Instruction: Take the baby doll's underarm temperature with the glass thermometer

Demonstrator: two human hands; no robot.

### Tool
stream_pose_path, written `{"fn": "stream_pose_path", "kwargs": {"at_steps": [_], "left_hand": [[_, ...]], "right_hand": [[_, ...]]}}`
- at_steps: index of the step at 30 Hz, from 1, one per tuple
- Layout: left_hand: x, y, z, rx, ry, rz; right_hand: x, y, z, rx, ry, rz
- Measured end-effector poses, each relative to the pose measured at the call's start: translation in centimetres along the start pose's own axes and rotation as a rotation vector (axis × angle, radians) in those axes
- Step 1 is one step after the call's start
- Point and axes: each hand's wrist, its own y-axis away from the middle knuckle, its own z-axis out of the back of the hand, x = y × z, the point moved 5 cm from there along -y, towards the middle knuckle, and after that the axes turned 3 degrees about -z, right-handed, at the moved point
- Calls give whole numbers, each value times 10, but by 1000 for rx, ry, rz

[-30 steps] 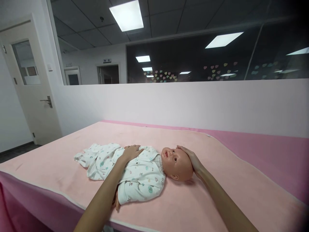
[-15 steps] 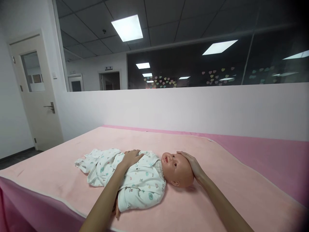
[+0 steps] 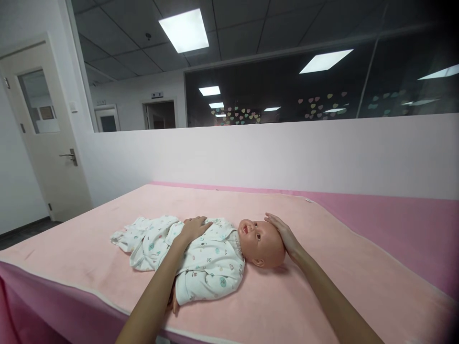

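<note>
While our left hand [image 3: 194, 229] and right hand [image 3: 285, 236], both unclenched, touch one baby doll [image 3: 213, 260], two far-left signs [image 3: 157, 95] are illegible.

Left forearm [image 3: 158, 291] angles toward one o'clock, left fingers [image 3: 199, 223] spread palm-down; right forearm [image 3: 330, 294] points toward eleven, right fingers [image 3: 277, 222] curved.
</note>
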Motion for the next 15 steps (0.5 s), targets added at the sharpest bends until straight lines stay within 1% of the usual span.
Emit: {"fn": "stream_pose_path", "kwargs": {"at_steps": [2, 5, 6, 11, 13, 15], "left_hand": [[-1, 1, 1, 1, 2, -1], [-1, 2, 2, 0, 1, -5], [-1, 2, 2, 0, 0, -3], [-2, 1, 2, -9, -1, -4], [-2, 1, 2, -12, -1, -7], [-2, 1, 3, -7, -1, -4]], "right_hand": [[1, 6, -5, 67, -31, -71], [0, 17, -13, 224, -58, -212], [0, 19, -14, 247, -57, -233], [0, 18, -12, 234, -42, -206], [0, 14, -12, 212, -30, -165], [2, 10, -9, 159, -2, -94]]}}
